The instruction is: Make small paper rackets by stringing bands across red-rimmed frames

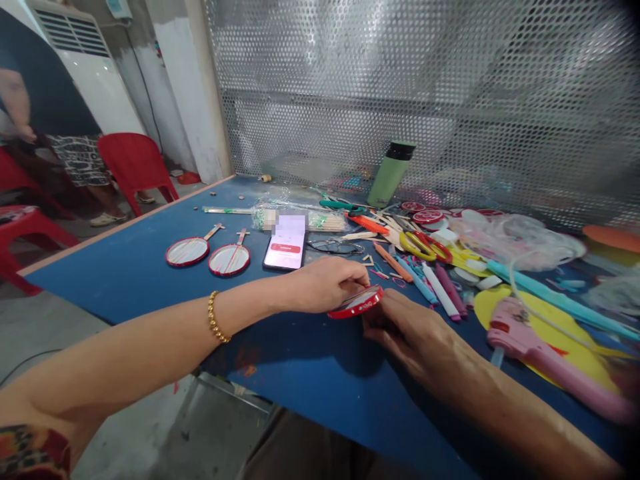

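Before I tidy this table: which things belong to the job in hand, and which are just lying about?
In hand: red-rimmed disc, held by left hand and right hand; probably the two stick-handled discs.
Lying about: phone, green bottle, scissors, markers, pink glue gun.

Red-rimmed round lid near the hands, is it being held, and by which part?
Yes: the left hand grips the red-rimmed lid at its left rim, and the right hand holds its right rim.
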`<state>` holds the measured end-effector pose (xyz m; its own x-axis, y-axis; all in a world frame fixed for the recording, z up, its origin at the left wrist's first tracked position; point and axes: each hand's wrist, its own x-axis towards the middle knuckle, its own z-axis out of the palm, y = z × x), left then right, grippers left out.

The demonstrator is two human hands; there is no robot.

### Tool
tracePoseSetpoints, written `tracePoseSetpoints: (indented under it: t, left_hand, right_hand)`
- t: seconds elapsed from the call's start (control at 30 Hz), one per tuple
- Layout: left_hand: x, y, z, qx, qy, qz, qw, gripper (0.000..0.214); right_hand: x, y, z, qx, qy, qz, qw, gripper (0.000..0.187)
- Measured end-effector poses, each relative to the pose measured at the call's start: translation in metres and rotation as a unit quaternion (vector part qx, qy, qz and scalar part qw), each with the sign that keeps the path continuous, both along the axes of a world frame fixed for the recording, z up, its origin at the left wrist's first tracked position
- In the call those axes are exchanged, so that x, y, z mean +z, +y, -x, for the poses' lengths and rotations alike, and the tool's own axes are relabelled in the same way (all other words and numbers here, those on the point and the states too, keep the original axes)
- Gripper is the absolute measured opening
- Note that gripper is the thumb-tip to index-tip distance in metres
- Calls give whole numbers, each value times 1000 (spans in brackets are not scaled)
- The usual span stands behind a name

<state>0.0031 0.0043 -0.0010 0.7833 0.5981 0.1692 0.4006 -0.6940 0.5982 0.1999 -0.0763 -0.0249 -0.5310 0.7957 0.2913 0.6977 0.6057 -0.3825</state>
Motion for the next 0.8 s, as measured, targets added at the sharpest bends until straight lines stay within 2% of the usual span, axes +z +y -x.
tracePoseSetpoints:
  t: [0.37, 0.5, 0.57, 0.67, 0.8]
  left_hand:
    - [3, -4, -1, 8, 8, 21, 1000, 21]
    - [3, -4, -1, 13, 11, 26, 1000, 21]
    - [3, -4, -1, 10, 10, 28, 999, 21]
    - [3, -3, 0, 6, 8, 25, 1000, 21]
    - [3, -2, 0, 3, 13, 17, 1000, 20]
  right_hand:
    - [-2, -1, -2, 4, 6, 15, 1000, 15]
    - [0, -3, -4, -29, 33, 29, 999, 9]
    - [1, -3, -5, -40, 54, 14, 998, 11]
    - [1, -2, -5, -10, 52, -18, 998, 19]
    - [-1, 1, -3, 16, 20, -23, 999, 17]
